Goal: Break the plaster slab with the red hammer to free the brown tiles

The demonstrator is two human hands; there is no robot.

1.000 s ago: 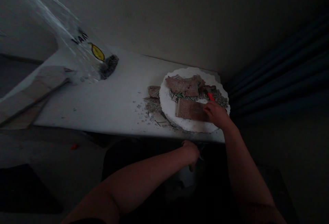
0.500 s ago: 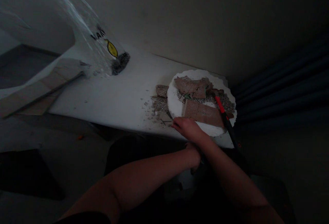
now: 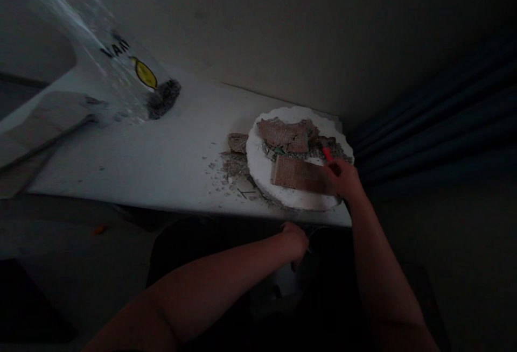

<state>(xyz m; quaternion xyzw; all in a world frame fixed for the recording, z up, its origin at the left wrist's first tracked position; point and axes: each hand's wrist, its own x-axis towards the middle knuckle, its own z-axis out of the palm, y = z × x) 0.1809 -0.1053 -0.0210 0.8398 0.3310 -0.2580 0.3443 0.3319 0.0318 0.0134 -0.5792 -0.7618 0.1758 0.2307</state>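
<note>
My right hand (image 3: 343, 178) is closed around the handle of a hammer (image 3: 326, 153), red where it shows above my fingers. The hammer's dark head (image 3: 323, 141) rests among grey crumbs on a white, scalloped round board (image 3: 258, 171). Beside my hand lies a flat reddish-brown perforated piece (image 3: 301, 175). A broken, crumpled piece (image 3: 285, 134) of the same colour lies behind it, with a bit of green at its edge. Below the table edge is my left hand (image 3: 295, 240), bent at the wrist; its fingers are mostly hidden in the dark.
A clear plastic bag (image 3: 121, 72) with a yellow emblem and dark grains at its bottom stands at the left of the white table (image 3: 161, 163). Tile-like boards (image 3: 36, 126) lie further left. Crumbs (image 3: 234, 166) and thin dark pins (image 3: 245, 195) are scattered left of the round board.
My right hand has moved right, from the round board's left front edge to the hammer handle, and closed on it. My left hand stays low. The view has shifted slightly right.
</note>
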